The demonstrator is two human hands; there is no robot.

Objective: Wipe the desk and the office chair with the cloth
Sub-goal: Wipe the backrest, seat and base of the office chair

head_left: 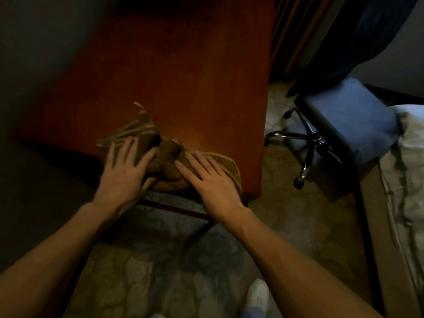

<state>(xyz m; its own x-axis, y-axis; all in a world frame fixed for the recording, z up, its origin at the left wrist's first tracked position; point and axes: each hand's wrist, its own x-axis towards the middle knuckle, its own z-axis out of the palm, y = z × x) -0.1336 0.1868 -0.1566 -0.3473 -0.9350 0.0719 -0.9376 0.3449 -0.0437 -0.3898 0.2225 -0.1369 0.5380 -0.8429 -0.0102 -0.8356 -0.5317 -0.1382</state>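
White shoe (pixel 258 294) on carpet (pixel 160 271). Left hand (pixel 125 171) + right hand (pixel 211 180) flat, fingers straight, pressing bunched cloth (pixel 167 157) at desk (pixel 183 76) near edge. Desk step imo; next needs firm sweep fwd. Office chair (pixel 348 115) off to right.

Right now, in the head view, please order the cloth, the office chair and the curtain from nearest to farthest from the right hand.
1. cloth, pressed under the right hand.
2. office chair, on the floor to its right.
3. curtain, farthest, at the back right.
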